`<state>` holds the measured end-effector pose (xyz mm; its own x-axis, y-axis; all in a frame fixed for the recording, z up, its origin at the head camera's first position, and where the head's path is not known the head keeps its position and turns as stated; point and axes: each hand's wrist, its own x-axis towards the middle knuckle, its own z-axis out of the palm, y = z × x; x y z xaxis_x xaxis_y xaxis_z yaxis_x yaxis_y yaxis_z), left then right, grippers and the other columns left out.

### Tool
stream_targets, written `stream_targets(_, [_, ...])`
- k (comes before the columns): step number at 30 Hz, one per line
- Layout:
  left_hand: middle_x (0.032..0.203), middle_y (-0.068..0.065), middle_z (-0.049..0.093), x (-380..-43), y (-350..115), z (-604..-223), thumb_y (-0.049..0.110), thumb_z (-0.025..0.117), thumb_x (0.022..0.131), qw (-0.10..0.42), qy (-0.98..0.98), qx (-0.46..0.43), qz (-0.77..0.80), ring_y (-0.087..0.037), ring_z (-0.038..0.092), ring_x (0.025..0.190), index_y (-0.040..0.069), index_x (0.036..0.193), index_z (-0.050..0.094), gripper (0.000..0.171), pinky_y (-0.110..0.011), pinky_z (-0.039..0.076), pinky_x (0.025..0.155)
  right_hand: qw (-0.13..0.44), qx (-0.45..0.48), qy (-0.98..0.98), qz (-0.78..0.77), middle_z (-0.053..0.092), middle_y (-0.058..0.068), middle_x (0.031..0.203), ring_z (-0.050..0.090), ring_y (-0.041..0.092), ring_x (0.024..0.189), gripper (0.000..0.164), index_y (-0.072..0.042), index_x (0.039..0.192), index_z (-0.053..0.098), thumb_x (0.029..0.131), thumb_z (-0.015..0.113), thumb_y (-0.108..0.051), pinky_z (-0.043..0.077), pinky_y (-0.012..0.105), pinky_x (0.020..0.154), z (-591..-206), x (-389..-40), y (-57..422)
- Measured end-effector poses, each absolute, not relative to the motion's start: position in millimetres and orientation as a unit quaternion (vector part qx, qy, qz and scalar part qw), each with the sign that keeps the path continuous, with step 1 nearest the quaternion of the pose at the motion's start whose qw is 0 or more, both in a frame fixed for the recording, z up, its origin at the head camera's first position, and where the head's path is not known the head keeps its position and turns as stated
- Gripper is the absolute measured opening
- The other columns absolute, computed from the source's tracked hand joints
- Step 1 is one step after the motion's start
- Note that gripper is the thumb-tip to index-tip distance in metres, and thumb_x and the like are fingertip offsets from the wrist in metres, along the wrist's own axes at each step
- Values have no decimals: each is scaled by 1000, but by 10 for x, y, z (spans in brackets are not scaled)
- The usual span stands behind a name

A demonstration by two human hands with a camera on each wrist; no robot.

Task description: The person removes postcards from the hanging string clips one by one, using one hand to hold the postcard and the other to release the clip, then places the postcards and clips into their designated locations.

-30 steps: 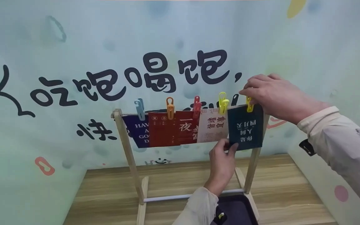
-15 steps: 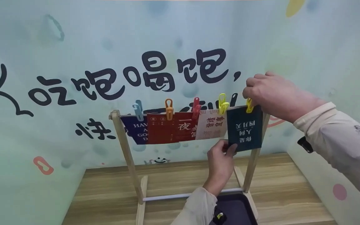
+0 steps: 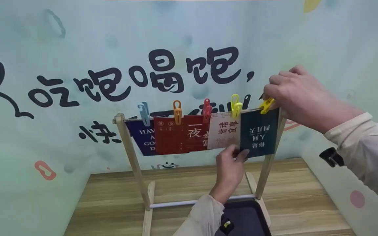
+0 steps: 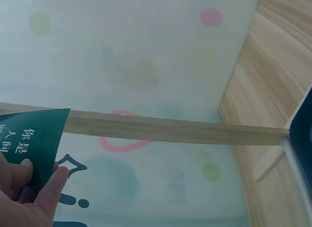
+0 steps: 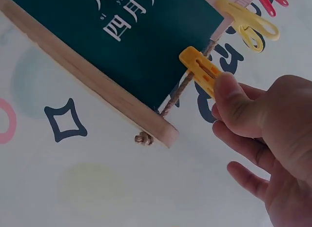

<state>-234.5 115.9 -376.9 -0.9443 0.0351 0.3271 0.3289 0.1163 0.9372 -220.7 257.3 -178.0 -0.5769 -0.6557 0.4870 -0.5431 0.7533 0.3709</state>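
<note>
A dark teal card (image 3: 259, 134) with white characters hangs at the right end of a twine string (image 5: 178, 92). My left hand (image 3: 230, 167) pinches its lower left corner between thumb and fingers; the left wrist view shows the thumb on the card's printed face. Up at the card's top edge, my right hand (image 3: 302, 95) pinches a yellow clothespin (image 5: 199, 68) by its handle end. That clothespin leans to the right in the head view, and its nose lies over the string and the card's top edge.
Blue, orange, red and yellow (image 3: 236, 106) clothespins hold a purple card (image 3: 141, 137), red cards (image 3: 172, 136) and a pale pink card (image 3: 223, 131) along the string. The wooden rack (image 3: 130, 164) stands on a wood-grain table (image 3: 294, 190). A dark tray (image 3: 244, 216) lies at its foot.
The yellow clothespin in my right hand has tipped from near upright to leaning right, and that hand has shifted slightly right and up. My left hand stays on the card's lower corner.
</note>
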Motion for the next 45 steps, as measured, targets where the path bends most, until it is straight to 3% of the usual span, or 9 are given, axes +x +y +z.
stream_targets(5, [77,-1,64,-2334,1098,-3800,11,65,84,99,-731,-119,-664,-4,62,71,7,78,63,8,-15,52,63,351,326,-873,-90,62,9,73,56,27,72,29,-6,80,64,58,81,2,38,50,83,-1817,-2151,2636])
stream_targets(17, [79,-6,66,-2242,905,-4001,11,66,83,46,-728,-115,-674,-7,63,70,3,84,65,8,-16,53,64,448,293,-844,-41,57,13,71,51,31,68,24,-2,83,61,65,75,4,35,52,84,-2093,-1957,2686])
stream_targets(29, [83,-2,66,-2155,504,-4355,14,63,85,12,-771,-92,-631,-5,61,74,8,88,65,7,-15,53,65,428,291,-856,3,60,10,81,55,29,74,26,-1,85,60,64,72,8,37,49,81,-2511,-1820,2672])
stream_targets(38, [81,-5,67,-2115,134,-4696,10,65,83,8,-782,-47,-622,-7,62,73,4,86,66,7,-17,54,63,440,269,-855,52,61,14,94,60,30,83,29,-1,103,61,75,67,1,39,46,79,-2976,-1745,2628])
stream_targets(45, [84,-9,68,-2012,-184,-4990,9,65,83,-12,-790,-15,-612,-11,64,75,1,89,65,11,-22,55,63,415,269,-865,80,63,13,111,65,26,87,30,1,113,56,86,54,-11,40,41,78,-3367,-1724,2601])
